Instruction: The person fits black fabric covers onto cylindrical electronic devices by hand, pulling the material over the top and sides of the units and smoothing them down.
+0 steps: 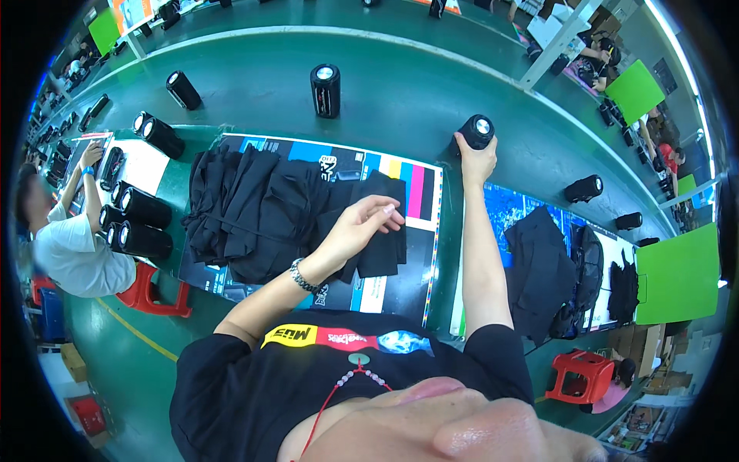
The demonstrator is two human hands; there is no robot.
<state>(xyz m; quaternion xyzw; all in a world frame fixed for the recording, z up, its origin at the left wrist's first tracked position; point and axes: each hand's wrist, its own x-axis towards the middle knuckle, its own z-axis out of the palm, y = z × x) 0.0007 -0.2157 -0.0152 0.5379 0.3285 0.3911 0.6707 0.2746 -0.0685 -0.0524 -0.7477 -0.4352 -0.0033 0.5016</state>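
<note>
My right hand (477,160) is stretched far forward and wrapped round a black cylindrical speaker (479,127) with a shiny silver disc on its end. It stands at the near edge of the green work surface, beyond the mat. My left hand (360,229) hovers over the right end of a pile of black cloth pieces (258,208), its fingers loosely bent and apart, with nothing seen in them. A flat black cloth piece (382,250) lies under and beside those fingers. The pile rests on a printed sheet (422,254) in front of me.
Another upright speaker (326,92) stands ahead, and a tilted one (183,90) at far left. Several speakers (142,208) lie by a co-worker (81,250) on the left. More black cloth (539,266) lies right, beside a green panel (677,276). Red stools (579,377) stand below.
</note>
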